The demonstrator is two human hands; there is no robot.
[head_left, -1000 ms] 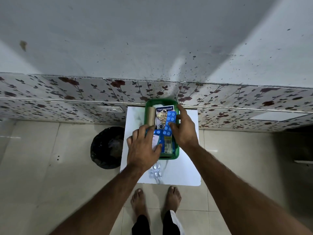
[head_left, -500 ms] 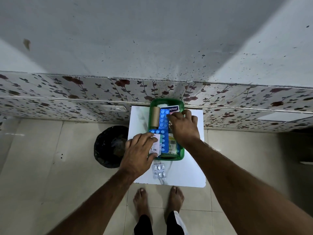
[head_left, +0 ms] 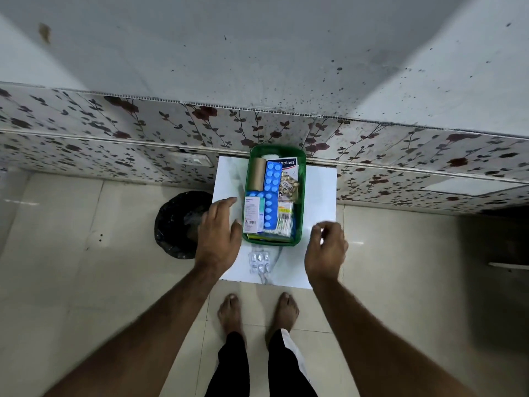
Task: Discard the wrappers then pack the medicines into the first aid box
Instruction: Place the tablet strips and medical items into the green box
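Far on my left a black-lined bin (head_left: 179, 224) stands on the floor, its right edge hidden behind my left hand (head_left: 219, 234) and the white table (head_left: 320, 193). What lies inside the bin is too dark to make out. My left hand hovers flat, fingers spread and loose, holding nothing, just beside the left wall of the green first aid box (head_left: 300, 224). The box stands on the table against the flowered wall tiles (head_left: 114, 133). In it, from the left, I see a brown roll (head_left: 257, 174), a white carton (head_left: 252, 214), a long blue blister strip (head_left: 271, 193) lying across the other contents, and a plaster pack (head_left: 287, 163) whose name the strip partly covers. The things under the strip and at the box's near end are crowded and hard to tell apart. Just before the box a silver blister strip (head_left: 260, 262) lies alone on the table. My right hand (head_left: 326, 252) hangs to the right of the box, fingers curled in; it is blurred, and I cannot tell whether it pinches anything.
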